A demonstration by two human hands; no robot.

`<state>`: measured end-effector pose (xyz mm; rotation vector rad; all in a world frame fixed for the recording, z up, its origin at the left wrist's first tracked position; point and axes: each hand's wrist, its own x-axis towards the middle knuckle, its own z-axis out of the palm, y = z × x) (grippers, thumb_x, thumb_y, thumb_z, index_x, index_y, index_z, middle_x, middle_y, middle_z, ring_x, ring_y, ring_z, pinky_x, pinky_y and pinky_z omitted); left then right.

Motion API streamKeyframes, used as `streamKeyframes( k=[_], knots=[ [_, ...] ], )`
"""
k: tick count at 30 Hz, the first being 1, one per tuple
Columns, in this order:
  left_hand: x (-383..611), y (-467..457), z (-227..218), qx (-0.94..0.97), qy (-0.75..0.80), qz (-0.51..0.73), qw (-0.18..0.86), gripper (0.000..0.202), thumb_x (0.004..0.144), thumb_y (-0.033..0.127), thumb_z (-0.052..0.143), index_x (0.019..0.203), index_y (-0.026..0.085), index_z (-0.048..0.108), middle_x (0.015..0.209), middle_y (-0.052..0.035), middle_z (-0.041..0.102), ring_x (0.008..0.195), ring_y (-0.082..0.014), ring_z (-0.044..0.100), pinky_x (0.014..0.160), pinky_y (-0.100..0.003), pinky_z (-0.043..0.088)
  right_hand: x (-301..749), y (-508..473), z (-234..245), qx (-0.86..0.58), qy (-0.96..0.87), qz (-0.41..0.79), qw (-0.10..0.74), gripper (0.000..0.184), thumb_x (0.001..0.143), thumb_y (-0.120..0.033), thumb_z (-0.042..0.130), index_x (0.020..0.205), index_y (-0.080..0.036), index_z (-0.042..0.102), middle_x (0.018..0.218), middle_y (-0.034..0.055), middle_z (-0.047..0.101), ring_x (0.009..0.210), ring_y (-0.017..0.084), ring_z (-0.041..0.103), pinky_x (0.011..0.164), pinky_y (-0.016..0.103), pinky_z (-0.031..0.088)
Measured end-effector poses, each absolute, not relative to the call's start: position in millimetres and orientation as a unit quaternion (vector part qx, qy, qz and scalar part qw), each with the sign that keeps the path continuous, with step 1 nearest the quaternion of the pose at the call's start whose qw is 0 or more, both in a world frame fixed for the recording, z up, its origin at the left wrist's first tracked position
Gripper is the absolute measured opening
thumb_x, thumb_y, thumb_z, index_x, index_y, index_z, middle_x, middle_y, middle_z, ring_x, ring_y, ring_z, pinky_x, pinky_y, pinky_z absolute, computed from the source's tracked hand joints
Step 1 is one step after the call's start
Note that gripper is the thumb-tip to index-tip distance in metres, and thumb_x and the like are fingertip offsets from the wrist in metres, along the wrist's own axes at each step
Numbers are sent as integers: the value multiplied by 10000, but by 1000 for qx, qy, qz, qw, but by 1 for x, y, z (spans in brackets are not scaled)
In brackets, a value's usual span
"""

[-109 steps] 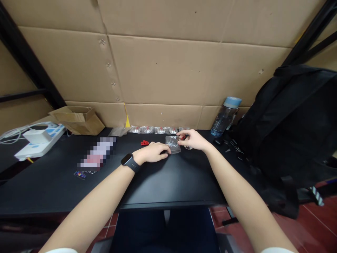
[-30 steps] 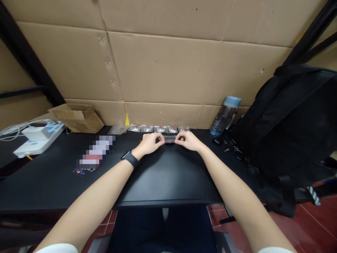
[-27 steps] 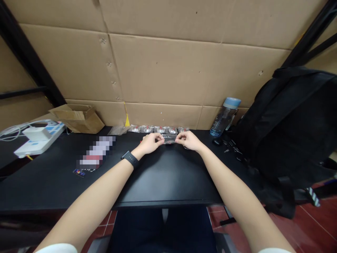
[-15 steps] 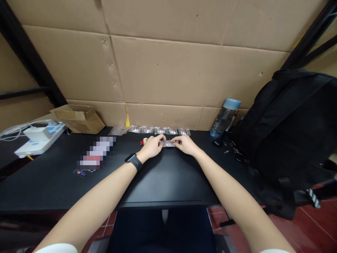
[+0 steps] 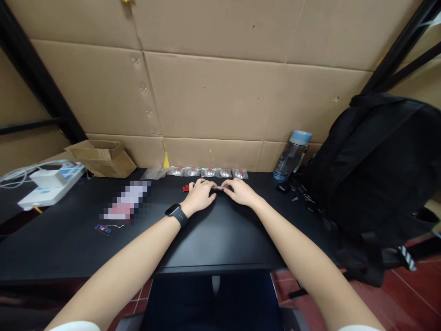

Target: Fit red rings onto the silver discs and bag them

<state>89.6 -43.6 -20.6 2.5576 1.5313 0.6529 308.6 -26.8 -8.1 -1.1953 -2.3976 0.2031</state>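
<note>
Between my two hands is a small clear plastic packet, seen nearly edge-on and largely covered by fingers. My left hand is closed on its left end, thumb below and fingers curled over the far side. On the right end, my right hand pinches with thumb and fingers. Some small red pieces lie just left of my left hand, partly hidden by it. Behind the hands runs a row of similar clear packets, each with a shiny round item and a red spot.
Crumpled clear plastic and an open paper bag lie back left, near a power strip. A blurred-out flat item is left of my hands. A water bottle, keys and a black backpack stand right.
The packet has tilted from showing its face to nearly edge-on. My left fingers have closed in over it, and my right hand has shifted slightly. The row of packets is unchanged.
</note>
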Motion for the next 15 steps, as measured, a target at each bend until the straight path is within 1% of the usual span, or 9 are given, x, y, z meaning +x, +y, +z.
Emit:
streamKeyframes(
  k=[3, 6, 8, 10, 12, 15],
  knots=[
    [89, -40, -22, 828, 512, 224, 48, 203, 911, 310, 599, 1104, 288, 659, 1179, -58, 709, 1238, -313, 499, 943, -471, 334, 310, -23, -7, -431, -859, 117, 249, 205, 982, -237, 539, 1042, -198, 731, 943, 53, 744, 805, 165, 637, 758, 262, 438],
    [90, -38, -22, 821, 522, 222, 64, 176, 911, 331, 612, 1066, 272, 671, 1111, -74, 727, 1224, -316, 530, 937, -457, 335, 312, -20, -9, -434, -847, 153, 265, 208, 972, -246, 541, 1009, -175, 733, 874, 45, 740, 738, 149, 627, 714, 250, 426],
    [89, -38, -20, 813, 530, 224, 84, 155, 913, 324, 608, 1041, 265, 673, 1059, -64, 742, 1162, -304, 589, 929, -444, 339, 312, -20, -10, -431, -840, 184, 274, 200, 958, -258, 551, 1014, -171, 723, 848, 36, 733, 713, 140, 619, 697, 244, 423],
    [88, -38, -17, 803, 540, 231, 105, 135, 915, 311, 602, 1014, 264, 679, 1010, -47, 759, 1068, -289, 650, 923, -433, 342, 312, -20, -12, -426, -833, 219, 276, 194, 916, -275, 607, 1049, -173, 704, 835, 21, 724, 667, 127, 593, 667, 235, 418],
    [87, -39, -14, 792, 546, 243, 123, 123, 910, 311, 610, 998, 269, 686, 971, -27, 771, 994, -273, 684, 925, -425, 343, 312, -20, -13, -421, -830, 241, 277, 249, 849, -264, 676, 1082, -176, 683, 815, 1, 712, 609, 110, 542, 629, 225, 401],
    [84, -36, -10, 782, 547, 262, 147, 115, 902, 323, 630, 984, 275, 693, 943, -3, 779, 957, -252, 699, 929, -416, 352, 313, -19, -14, -421, -821, 246, 296, 351, 814, -228, 683, 1158, -177, 637, 791, -14, 701, 578, 101, 504, 616, 221, 396]
  ],
)
